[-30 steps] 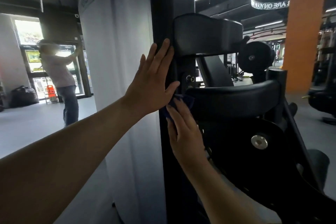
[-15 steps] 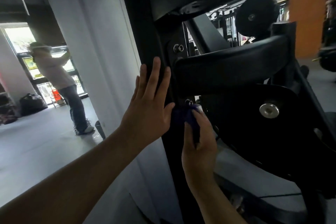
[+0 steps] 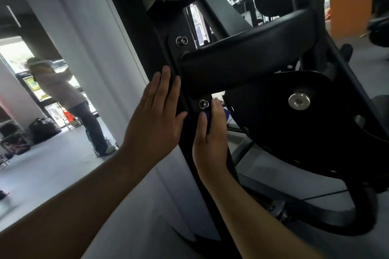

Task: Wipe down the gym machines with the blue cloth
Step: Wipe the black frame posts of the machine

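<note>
A black gym machine (image 3: 248,65) fills the middle and right of the head view, with a padded arm and a round pivot plate. My left hand (image 3: 155,115) lies flat with fingers apart against the machine's black upright post (image 3: 147,33), beside the white shroud (image 3: 84,27). My right hand (image 3: 210,141) grips the blue cloth (image 3: 208,119) and presses it to the post just under a silver bolt (image 3: 203,103). Most of the cloth is hidden inside my fingers; only a dark blue fold and a corner show.
A person (image 3: 69,99) stands at the left by bright glass doors, back turned. Black bags (image 3: 42,130) lie on the grey floor near them. An orange column (image 3: 349,0) and more machines stand at the far right. A thin cable (image 3: 324,194) runs low across the machine's base.
Both hands have slid down the post. The right hand with the cloth went from beside the padded arm to below it, near the lower bolt. My view tilted down and closer.
</note>
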